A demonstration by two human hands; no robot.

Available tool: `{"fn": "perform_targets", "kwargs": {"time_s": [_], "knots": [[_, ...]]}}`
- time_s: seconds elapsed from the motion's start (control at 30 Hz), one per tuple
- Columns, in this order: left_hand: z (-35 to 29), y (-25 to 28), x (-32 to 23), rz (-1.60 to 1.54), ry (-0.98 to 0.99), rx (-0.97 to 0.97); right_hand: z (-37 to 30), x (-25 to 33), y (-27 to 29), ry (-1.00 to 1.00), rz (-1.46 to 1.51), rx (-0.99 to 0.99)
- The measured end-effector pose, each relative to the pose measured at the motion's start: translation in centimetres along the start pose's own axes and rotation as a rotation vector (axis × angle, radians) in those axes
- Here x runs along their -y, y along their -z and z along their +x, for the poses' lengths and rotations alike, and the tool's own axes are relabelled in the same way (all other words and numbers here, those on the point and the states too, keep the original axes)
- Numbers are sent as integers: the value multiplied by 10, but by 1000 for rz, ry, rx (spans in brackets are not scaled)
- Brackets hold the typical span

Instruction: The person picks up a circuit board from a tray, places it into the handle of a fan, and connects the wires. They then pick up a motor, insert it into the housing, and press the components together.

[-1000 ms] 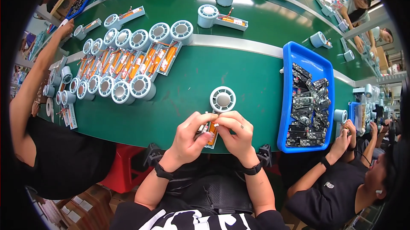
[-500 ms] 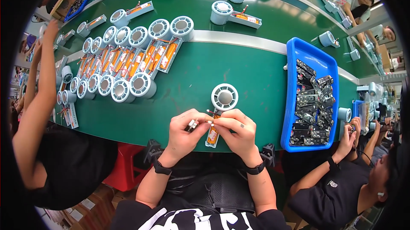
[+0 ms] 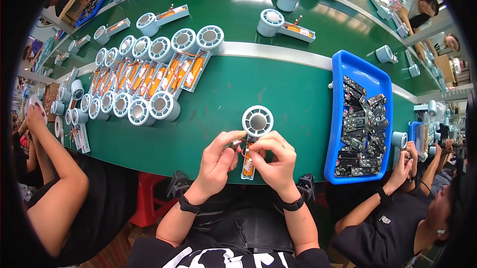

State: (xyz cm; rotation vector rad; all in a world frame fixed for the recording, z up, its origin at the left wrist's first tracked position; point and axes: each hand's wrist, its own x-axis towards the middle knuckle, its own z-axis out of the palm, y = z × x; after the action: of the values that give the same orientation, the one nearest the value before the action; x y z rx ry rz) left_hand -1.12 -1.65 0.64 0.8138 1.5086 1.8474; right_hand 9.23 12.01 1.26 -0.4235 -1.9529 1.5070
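Observation:
In front of me a light-blue handheld fan lies on the green bench, its round head away from me. Its open handle holds an orange battery. My left hand is closed on a small circuit board, held just left of the handle. Over the handle, my right hand is closed, thumb and forefinger pinched together by the thin red and black wires. Those fingertips hide what they grip. A small gap separates the two hands.
To the right stands a blue tray of circuit boards. Rows of open fans lie at the left. Beyond a pale rail, more fans rest on a green surface. Co-workers sit on both sides, one person's hands near the tray.
The board in my left hand has turned, and my hands have moved slightly apart. Fans beyond the rail have shifted right. The person at left has lowered their raised arms.

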Motion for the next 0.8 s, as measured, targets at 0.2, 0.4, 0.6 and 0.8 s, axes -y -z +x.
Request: {"fn": "perform_targets", "kwargs": {"time_s": [0.2, 0.4, 0.6, 0.8], "knots": [[-4, -7, -7, -74, 125, -17, -3, -3, -3, 160, -132, -35], [-9, -2, 0, -89, 167, -29, -1, -7, -3, 364, -253, -30], [-8, -6, 6, -36, 147, -30, 3, 1, 7, 143, -61, 19], [-12, 1, 10, -33, 106, 2, -1, -4, 6, -10, 104, 20]]}}
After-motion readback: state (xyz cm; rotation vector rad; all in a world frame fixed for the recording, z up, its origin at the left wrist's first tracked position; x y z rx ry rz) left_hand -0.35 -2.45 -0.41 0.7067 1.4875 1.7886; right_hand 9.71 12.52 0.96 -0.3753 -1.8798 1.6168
